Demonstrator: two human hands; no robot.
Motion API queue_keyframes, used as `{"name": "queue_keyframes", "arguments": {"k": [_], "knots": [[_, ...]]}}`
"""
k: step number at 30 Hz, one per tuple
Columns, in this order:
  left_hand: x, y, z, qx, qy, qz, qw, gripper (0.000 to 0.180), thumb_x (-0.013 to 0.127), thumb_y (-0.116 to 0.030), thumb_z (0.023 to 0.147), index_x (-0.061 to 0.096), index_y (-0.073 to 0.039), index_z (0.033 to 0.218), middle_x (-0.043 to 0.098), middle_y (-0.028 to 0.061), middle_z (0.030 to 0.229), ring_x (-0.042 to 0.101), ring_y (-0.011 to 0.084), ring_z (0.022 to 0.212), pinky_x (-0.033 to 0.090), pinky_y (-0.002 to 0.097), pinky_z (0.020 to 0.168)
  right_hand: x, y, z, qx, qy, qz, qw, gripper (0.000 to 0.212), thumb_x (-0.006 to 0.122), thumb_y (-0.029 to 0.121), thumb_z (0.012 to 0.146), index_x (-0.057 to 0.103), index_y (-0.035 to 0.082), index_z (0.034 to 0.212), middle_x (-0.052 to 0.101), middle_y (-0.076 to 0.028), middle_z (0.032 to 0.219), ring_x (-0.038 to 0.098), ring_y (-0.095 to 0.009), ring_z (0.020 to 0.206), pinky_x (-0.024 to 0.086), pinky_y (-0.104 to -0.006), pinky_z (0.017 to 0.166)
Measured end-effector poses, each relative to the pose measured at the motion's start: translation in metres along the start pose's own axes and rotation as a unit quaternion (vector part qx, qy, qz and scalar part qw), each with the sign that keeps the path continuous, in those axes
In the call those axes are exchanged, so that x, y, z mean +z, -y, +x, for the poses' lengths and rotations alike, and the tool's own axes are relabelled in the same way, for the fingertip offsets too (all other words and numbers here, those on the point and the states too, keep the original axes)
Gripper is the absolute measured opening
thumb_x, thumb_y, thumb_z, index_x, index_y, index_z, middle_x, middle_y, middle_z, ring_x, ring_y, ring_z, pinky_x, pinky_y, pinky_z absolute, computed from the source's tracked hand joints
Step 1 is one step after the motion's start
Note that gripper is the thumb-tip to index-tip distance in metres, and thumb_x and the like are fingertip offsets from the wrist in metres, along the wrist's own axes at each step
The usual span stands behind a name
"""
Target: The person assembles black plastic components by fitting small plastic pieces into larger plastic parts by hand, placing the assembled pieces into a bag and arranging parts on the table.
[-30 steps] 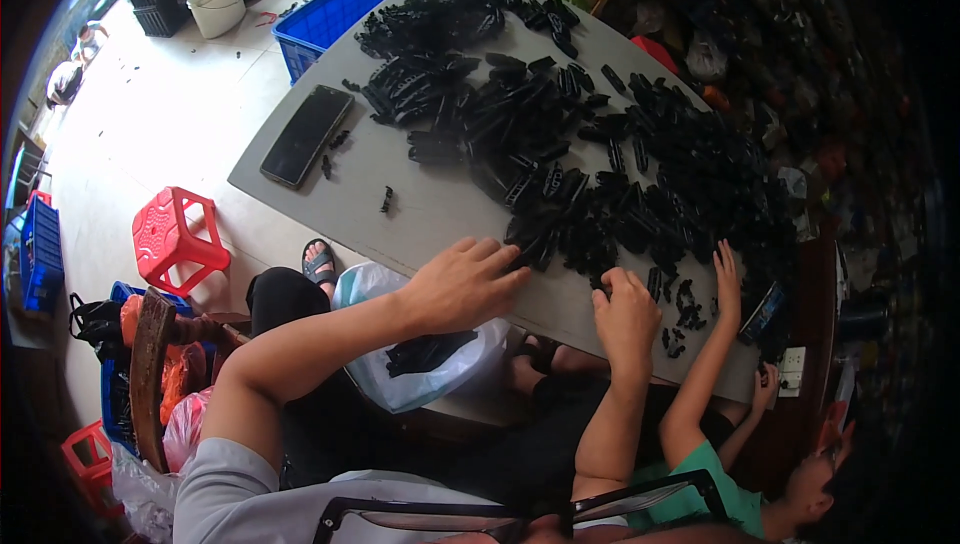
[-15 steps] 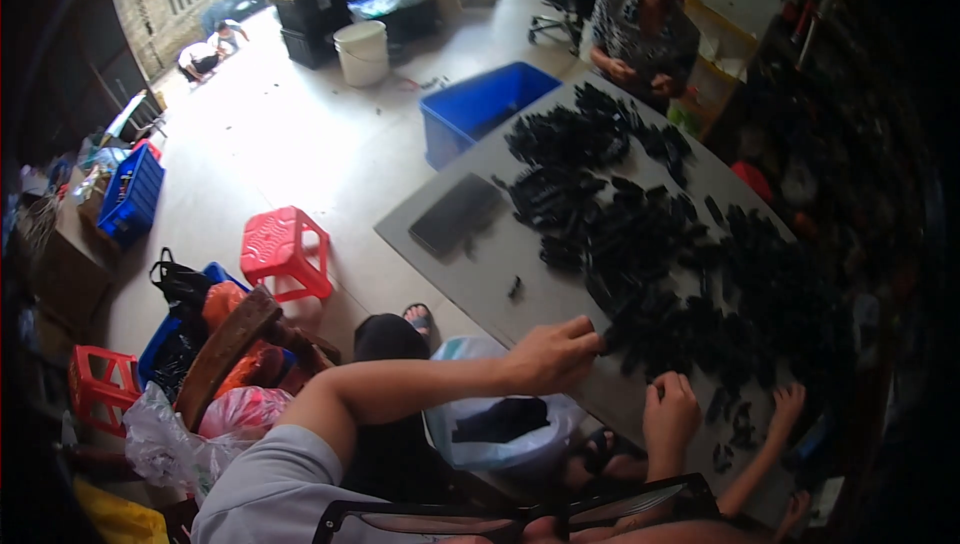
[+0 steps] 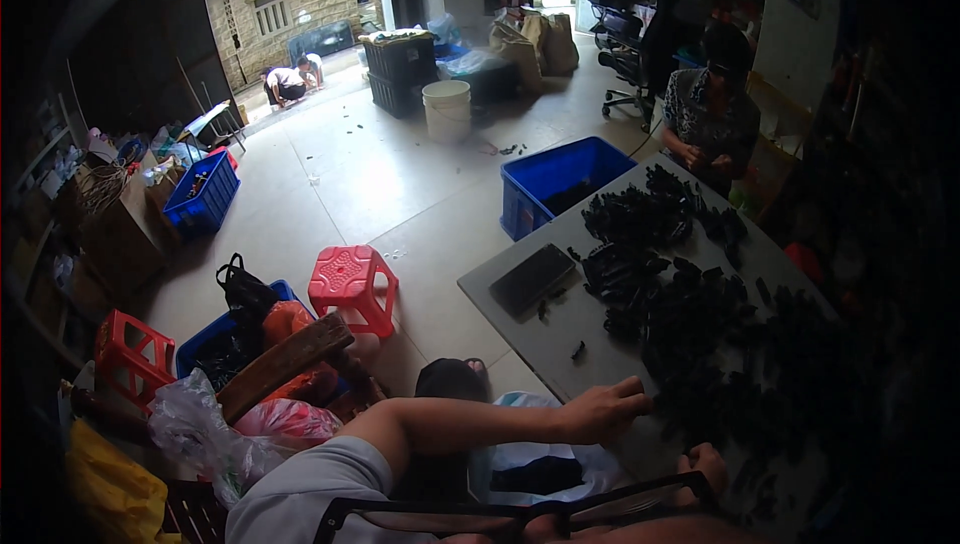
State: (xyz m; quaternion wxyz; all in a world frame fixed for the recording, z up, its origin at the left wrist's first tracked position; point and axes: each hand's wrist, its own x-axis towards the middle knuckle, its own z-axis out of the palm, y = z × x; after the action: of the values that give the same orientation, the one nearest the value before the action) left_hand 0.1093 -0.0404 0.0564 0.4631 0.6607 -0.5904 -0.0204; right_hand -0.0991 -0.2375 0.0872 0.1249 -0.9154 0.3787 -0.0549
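Observation:
My left hand reaches over the near edge of the grey table, its fingers closed together beside a heap of small black parts. Whatever lies between those fingertips is hidden. Lower and to the right, my right hand is curled at the near side of the same heap; a dark bit shows by its fingertips, too small to name. Under my left forearm, a white plastic bag holds a black item. A dark flat rectangular object lies on the table's left part, and a single black part rests nearer me.
Across the table sits a person, hands together. A blue crate stands against the table's far left side. Red stools, bags and a wooden chair back crowd my left. A white bucket stands farther off.
My view has swung up and left, so the scene sits lower and farther right. My right hand has come slightly nearer the left. Another hand seen at the right before no longer shows clearly.

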Motion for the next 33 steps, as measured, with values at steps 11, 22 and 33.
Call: {"name": "queue_keyframes", "arguments": {"k": [11,22,33], "knots": [[-0.011,0.003,0.01,-0.224,0.107,-0.503,0.828,0.037,0.067,-0.009,0.096,0.065,-0.005,0.133,0.071,0.0038,0.109,0.067,0.0091,0.097,0.055,0.0253,0.08,-0.01,0.015,-0.021,0.01,-0.091,0.057,0.994,0.016,0.065,0.018,0.1,0.067,0.006,0.11,0.076,-0.024,0.099,0.073,-0.047,0.093,0.056,-0.056,0.077],[-0.036,-0.015,0.013,-0.255,0.141,-0.587,0.755,0.031,0.069,0.003,0.092,0.066,-0.004,0.123,0.069,0.0028,0.109,0.067,0.0121,0.098,0.055,0.029,0.088,-0.019,0.068,-0.049,-0.082,-0.063,0.526,0.844,0.013,0.064,0.009,0.104,0.067,0.002,0.115,0.073,-0.008,0.09,0.067,-0.009,0.07,0.056,-0.0256,0.065],[-0.022,-0.015,0.007,-0.253,0.172,-0.607,0.733,0.029,0.071,0.0,0.093,0.068,-0.004,0.121,0.069,-0.0001,0.1,0.061,0.0074,0.085,0.049,0.024,0.076,-0.017,0.076,-0.063,-0.068,-0.059,0.542,0.836,0.017,0.074,0.005,0.099,0.069,-0.003,0.112,0.075,-0.01,0.088,0.072,-0.013,0.073,0.058,-0.026,0.065]]}}
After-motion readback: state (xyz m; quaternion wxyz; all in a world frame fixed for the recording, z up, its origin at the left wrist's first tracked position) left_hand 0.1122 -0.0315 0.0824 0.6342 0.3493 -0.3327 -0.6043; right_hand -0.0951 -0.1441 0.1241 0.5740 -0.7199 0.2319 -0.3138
